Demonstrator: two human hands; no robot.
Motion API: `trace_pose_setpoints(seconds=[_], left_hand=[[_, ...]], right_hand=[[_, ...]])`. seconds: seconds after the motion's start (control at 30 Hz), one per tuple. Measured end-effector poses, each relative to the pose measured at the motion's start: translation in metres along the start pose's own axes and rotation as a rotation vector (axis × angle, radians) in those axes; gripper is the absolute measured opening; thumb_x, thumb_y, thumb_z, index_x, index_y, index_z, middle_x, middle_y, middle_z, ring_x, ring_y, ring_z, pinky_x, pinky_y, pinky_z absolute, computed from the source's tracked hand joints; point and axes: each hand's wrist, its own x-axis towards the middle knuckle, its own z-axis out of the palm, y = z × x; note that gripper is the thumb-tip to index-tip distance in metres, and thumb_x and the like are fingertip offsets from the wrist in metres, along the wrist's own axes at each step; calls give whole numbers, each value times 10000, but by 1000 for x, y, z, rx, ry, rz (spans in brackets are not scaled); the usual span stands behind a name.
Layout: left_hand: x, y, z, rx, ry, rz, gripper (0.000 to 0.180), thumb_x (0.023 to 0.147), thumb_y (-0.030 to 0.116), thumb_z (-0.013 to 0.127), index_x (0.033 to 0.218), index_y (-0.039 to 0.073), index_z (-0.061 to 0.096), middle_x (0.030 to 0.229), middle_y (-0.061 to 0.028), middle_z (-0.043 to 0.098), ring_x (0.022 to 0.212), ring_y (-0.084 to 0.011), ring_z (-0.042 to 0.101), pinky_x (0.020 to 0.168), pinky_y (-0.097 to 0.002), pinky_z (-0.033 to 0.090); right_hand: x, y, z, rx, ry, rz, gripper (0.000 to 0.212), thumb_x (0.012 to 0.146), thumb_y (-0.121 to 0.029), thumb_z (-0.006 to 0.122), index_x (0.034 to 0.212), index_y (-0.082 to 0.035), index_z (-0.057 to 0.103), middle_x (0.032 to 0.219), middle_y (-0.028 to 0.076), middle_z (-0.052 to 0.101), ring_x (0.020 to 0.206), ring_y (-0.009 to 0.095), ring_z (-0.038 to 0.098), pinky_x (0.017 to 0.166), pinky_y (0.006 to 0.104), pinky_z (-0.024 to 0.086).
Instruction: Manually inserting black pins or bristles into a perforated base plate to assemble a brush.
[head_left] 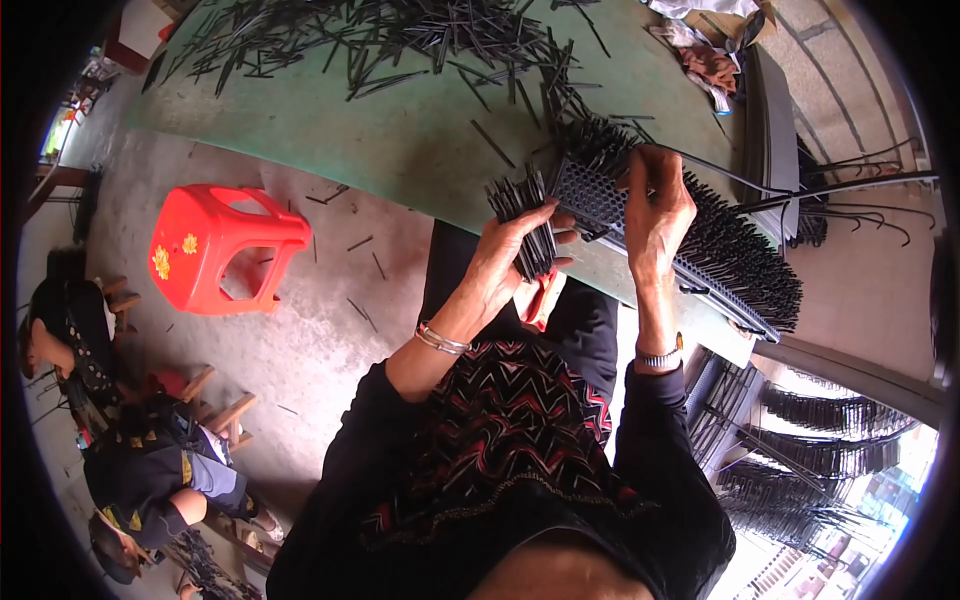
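Note:
My left hand (497, 250) is closed around a bundle of thin black sticks (524, 212), which stand up past my fingers. Beside it, at the table's near edge, lies a long perforated black rack (590, 196) with rows of small holes. Many black sticks (745, 255) stand upright in its right part, and more stand along its far left end. A bare stretch of holes shows near the left end. Over that stretch is my right hand (660, 210), its fingers pinched together near the holes. Whatever is between those fingertips is hidden.
Loose black sticks (420, 35) lie heaped along the far side of the green table (390, 130). A red plastic stool (190, 255) stands on the floor at left, with scattered sticks nearby. Other people (150, 470) sit at lower left. Hooked metal rods (860, 185) jut out at right.

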Motion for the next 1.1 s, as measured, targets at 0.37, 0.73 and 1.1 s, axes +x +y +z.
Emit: trace_pose_setpoints(seconds=[0.37, 0.73, 1.1], left_hand=[[-10, -12, 2, 93, -12, 47, 191, 878, 206, 688, 953, 47, 615, 820, -122, 684, 662, -160, 620, 493, -284, 474], [-13, -20, 3, 133, 50, 34, 191, 845, 176, 705, 926, 24, 622, 760, -117, 674, 610, -195, 647, 488, -272, 457], [-18, -17, 8, 276, -6, 87, 217, 852, 190, 694, 957, 10, 634, 789, -117, 684, 656, -207, 676, 525, -257, 450]], right_hand=[[8, 17, 12, -44, -26, -6, 78, 889, -51, 634, 962, -23, 625, 770, 58, 675, 655, 93, 636, 593, 255, 497], [6, 23, 17, -391, -95, -228, 128, 841, -159, 701, 960, -116, 686, 892, 83, 585, 691, 234, 621, 626, 338, 513], [-7, -4, -15, 186, -691, 229, 254, 897, -212, 670, 1024, 8, 658, 798, 52, 642, 713, 103, 555, 651, 254, 466]])
